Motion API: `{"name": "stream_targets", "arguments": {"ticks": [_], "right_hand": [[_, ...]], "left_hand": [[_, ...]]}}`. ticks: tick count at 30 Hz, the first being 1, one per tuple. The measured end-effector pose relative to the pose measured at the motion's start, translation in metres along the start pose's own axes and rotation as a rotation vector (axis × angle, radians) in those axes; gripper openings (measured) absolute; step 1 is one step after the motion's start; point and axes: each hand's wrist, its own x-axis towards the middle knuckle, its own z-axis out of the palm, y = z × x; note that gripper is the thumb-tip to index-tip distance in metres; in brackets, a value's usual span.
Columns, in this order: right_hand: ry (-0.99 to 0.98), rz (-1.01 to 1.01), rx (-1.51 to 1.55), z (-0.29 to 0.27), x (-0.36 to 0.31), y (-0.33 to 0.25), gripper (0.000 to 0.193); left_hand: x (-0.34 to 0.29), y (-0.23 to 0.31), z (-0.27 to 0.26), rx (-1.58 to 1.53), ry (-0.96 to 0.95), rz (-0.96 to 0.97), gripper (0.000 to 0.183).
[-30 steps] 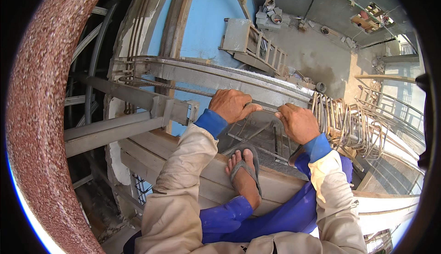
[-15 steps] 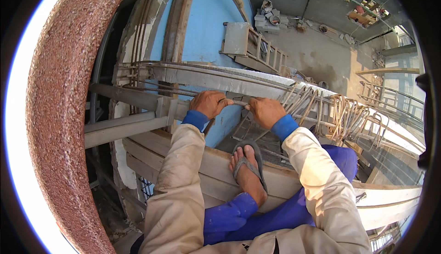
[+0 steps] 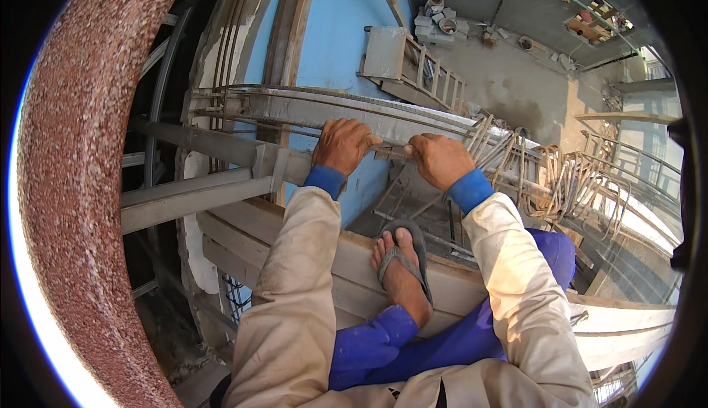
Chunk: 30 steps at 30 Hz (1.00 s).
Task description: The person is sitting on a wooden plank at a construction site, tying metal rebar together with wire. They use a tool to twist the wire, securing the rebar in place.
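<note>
From my distant post I see a blue wall (image 3: 343, 35) beyond the grey beam (image 3: 295, 108), wooden planks (image 3: 354, 257) on its near side, bent steel loops (image 3: 549, 179) toward its right, and a steel bar (image 3: 393, 145) along its near edge, clasped by the left hand (image 3: 345, 146) and right hand (image 3: 442, 161), slightly apart.

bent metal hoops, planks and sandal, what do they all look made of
Bent hoops: probably bare steel rod, judging by the thin, crisp bends and brownish, rust-like tinge.

Planks: likely unpainted wood, pale and dull, in long straight boards with browner edges.

Sandal: matte dark grey, perhaps rubber or foam; the look leaves it open.
</note>
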Motion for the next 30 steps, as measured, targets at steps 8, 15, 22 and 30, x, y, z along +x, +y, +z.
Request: {"name": "stream_targets", "arguments": {"ticks": [8,15,22,30], "right_hand": [[-0.058,0.104,-0.04,0.01,-0.004,-0.004,0.032],[0.026,0.073,-0.002,0.017,-0.01,0.004,0.031],[-0.014,0.166,-0.066,0.03,0.003,0.014,0.031],[0.026,0.175,-0.053,0.024,0.002,0.015,0.031]], "left_hand": [[-0.004,0.002,0.005,0.056,-0.097,-0.001,0.036],[-0.003,0.003,0.005,0.044,-0.106,-0.008,0.037],[0.013,0.001,0.021,0.04,-0.3,-0.132,0.04],[0.013,-0.001,0.026,-0.048,-0.244,-0.169,0.036]]}}
